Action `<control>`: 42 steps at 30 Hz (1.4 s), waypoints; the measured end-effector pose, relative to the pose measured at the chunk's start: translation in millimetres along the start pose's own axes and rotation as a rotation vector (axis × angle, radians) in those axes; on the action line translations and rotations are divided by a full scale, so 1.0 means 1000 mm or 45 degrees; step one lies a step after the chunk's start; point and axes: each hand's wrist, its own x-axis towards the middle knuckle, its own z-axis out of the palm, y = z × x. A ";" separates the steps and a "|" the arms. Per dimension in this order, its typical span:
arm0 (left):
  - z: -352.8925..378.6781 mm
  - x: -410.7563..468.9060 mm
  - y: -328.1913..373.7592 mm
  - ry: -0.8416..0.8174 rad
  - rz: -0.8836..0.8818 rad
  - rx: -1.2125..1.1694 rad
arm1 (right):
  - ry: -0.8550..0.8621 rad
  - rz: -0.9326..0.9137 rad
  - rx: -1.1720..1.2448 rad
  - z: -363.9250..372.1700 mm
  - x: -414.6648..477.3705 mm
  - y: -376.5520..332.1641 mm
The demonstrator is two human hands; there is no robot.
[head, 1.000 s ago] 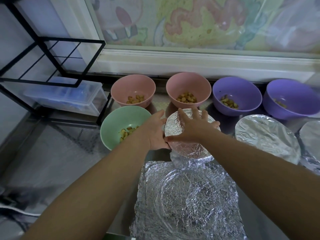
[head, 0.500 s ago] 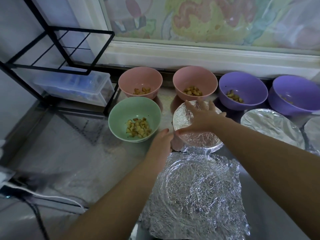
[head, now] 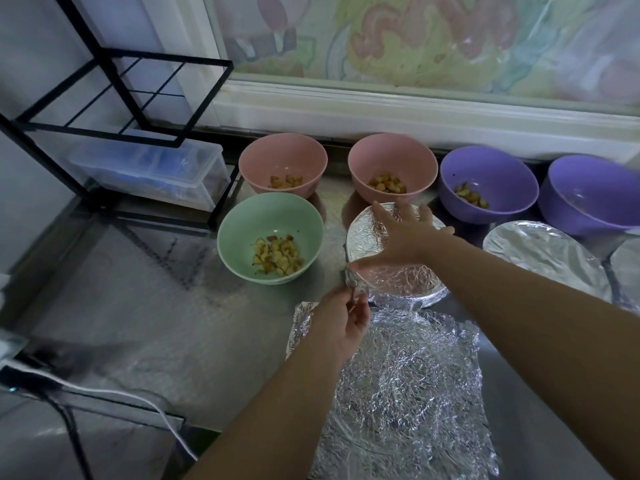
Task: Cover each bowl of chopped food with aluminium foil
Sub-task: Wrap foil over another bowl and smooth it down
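Foil-covered bowl [head: 398, 278] on worktop [head: 138, 323], just right of green bowl [head: 270, 237]. Right hand [head: 403, 239] flat on top, fingers spread, gripping nothing. Left hand [head: 341, 323] fingers pinching foil edge at bowl's near-left rim.

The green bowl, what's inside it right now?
The green bowl is uncovered and holds a small heap of chopped food, yellowish-brown pieces, resting on its bottom. The rest of the inside is bare. No foil lies over it; nothing hides the contents.
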 end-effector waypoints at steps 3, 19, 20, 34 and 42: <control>0.005 0.003 -0.002 -0.043 0.094 0.000 | 0.000 -0.001 -0.008 0.000 -0.001 0.000; -0.012 0.006 0.034 -0.262 0.731 1.583 | -0.005 -0.005 -0.020 0.000 -0.002 -0.002; -0.010 0.007 0.039 -0.259 0.741 1.651 | -0.007 -0.008 -0.019 0.000 -0.002 -0.002; 0.004 0.000 0.025 0.003 0.231 0.718 | 0.006 -0.015 -0.027 0.002 0.000 -0.002; 0.025 -0.016 0.008 0.039 0.128 0.076 | 0.003 -0.009 -0.028 0.002 -0.002 -0.002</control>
